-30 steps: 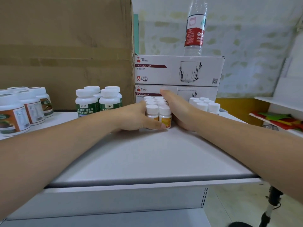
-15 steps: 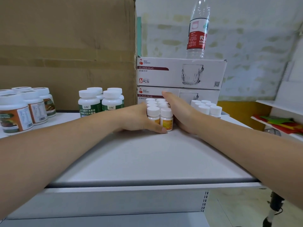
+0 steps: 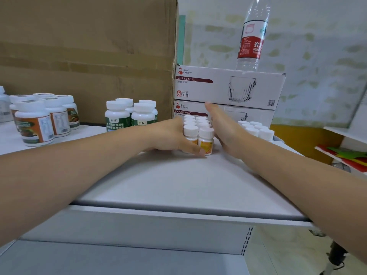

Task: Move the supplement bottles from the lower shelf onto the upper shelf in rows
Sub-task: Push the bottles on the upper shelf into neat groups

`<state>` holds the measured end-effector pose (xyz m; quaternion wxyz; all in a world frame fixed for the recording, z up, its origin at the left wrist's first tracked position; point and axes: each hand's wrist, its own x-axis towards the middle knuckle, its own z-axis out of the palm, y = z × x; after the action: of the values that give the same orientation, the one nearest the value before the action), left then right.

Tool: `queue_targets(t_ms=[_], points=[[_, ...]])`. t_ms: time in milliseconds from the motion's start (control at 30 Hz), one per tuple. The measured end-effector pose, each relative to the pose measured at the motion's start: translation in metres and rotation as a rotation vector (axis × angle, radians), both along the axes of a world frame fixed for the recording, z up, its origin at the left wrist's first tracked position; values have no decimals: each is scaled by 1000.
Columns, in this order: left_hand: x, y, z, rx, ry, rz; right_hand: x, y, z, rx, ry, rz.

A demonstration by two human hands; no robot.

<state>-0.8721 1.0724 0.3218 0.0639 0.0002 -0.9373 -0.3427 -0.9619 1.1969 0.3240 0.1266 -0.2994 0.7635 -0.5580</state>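
Note:
A cluster of small white-capped bottles with yellow labels [image 3: 199,128] stands in two rows on the white upper shelf [image 3: 188,185], against the lower glass-mug box. My left hand [image 3: 168,135] cups the cluster's left side, with the thumb lying across the front bottles. My right hand [image 3: 224,132] lies flat against its right side, fingers straight and together. The cluster is squeezed between both hands. A second group of the same small bottles [image 3: 256,130] stands just right of my right hand. The lower shelf [image 3: 119,261] shows as bare grey surface at the bottom.
Green-label bottles [image 3: 129,116] and larger orange-label bottles [image 3: 39,122] stand to the left. A big cardboard box [image 3: 89,56] rises behind them. Two stacked glass-mug boxes [image 3: 228,86] carry a water bottle [image 3: 252,36]. White side shelves [image 3: 341,139] are at the right.
Both hands stay pressed on the two sides of the cluster. Only the view has shifted slightly.

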Motion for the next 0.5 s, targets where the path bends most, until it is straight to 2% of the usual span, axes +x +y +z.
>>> queue_targets(t_ms=[167, 300, 433, 500], points=[[18, 10, 17, -61, 29, 97, 7, 8, 15, -135, 217, 37], [53, 11, 47, -211, 17, 171, 19, 8, 24, -188, 369, 27], [92, -17, 67, -236, 66, 283, 34, 7, 30, -131, 437, 114], [107, -41, 69, -256, 99, 343, 43, 1, 38, -81, 479, 93]])
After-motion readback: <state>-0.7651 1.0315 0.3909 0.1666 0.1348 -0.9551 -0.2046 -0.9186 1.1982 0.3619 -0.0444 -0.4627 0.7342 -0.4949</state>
